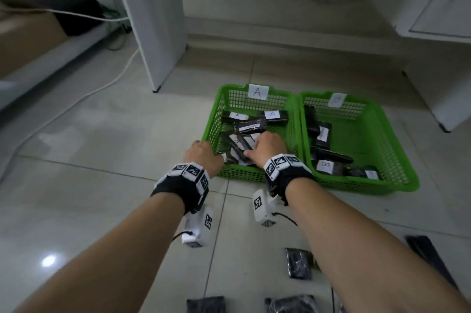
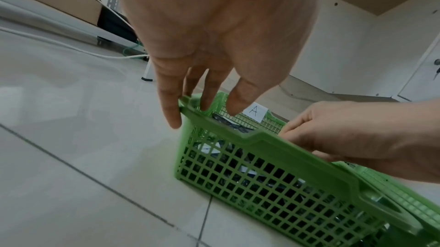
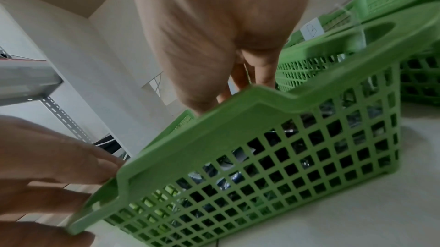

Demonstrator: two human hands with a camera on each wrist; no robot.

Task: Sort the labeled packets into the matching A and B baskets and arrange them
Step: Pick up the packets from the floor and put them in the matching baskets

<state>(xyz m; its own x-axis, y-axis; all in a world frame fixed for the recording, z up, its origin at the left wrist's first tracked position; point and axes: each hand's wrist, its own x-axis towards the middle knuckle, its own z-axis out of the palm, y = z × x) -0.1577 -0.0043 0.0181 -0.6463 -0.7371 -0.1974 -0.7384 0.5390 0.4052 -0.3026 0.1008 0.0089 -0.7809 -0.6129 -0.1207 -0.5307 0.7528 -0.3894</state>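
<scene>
We have both hands at basket A (image 1: pixel 216 108), the left of two green mesh baskets standing side by side on the tiled floor (image 1: pixel 102 134). Our left hand (image 1: pixel 202 153) rests on its near-left corner rim, fingers (image 2: pixel 170 108) fairly straight and draped over the edge, gripping nothing. Our right hand (image 1: pixel 267 145) reaches down among the packets (image 1: pixel 251 126) inside; its fingers (image 3: pixel 240 78) disappear behind the rim, so we cannot tell whether they pinch one.

The packets look like thin dark sachets in glossy wrap with white paper labels, so we judge them light, limp and a little slippery. They are best pinched by a short edge or squared up with flat fingers. Basket B (image 1: pixel 397 149) on the right holds its own few, and more dark loose packets (image 1: pixel 298 263) lie unsorted on the floor near us.
</scene>
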